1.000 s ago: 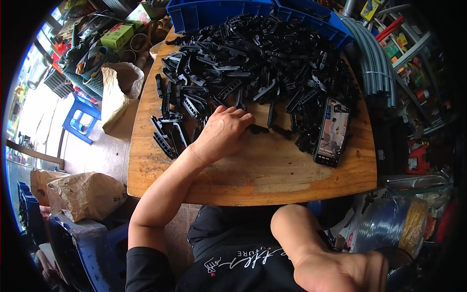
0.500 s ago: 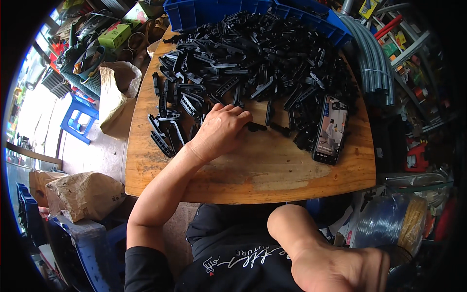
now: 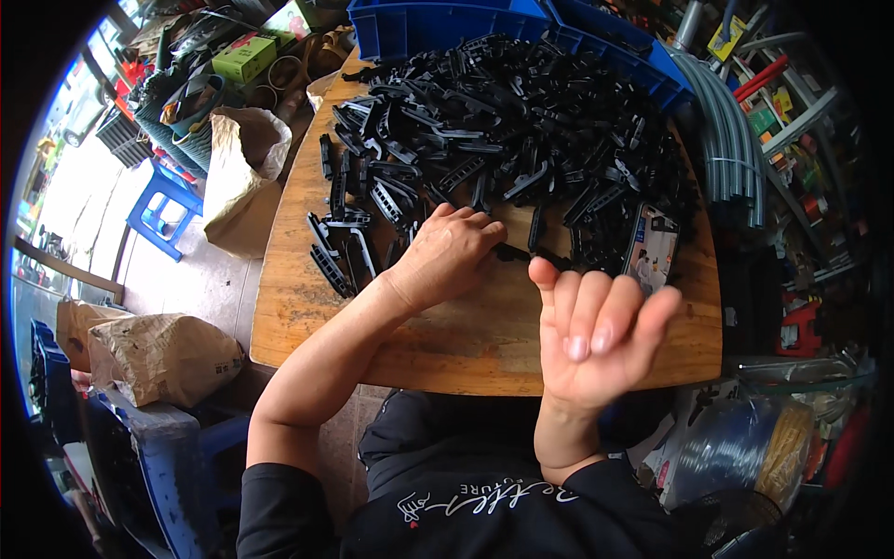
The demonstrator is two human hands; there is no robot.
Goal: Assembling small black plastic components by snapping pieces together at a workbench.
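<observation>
My left hand [image 3: 447, 256] rests on the wooden table [image 3: 466, 359] at the front edge of a heap of black plastic parts [image 3: 484, 121]. Its fingers curl down and press together; what they hold, if anything, is hidden beneath them. One short black part [image 3: 512, 252] lies right by its fingertips. My right hand [image 3: 601, 335] is raised above the table's near edge, palm up. Its fingers are loosely bent and apart, with nothing in them. Behind it, a phone [image 3: 652, 247] with a lit screen leans at the heap's right side, partly covered by that hand.
Blue plastic crates [image 3: 447, 26] stand at the table's far edge. Grey pipes [image 3: 731, 140] and a crowded shelf rise at the right. To the left are a blue stool [image 3: 166, 207], an open paper sack [image 3: 237, 200] and another paper sack [image 3: 168, 354].
My right hand has swung from low by my body up and forward over the table's near edge, now palm up. My left hand stays put on the table. The whole view has shifted slightly.
</observation>
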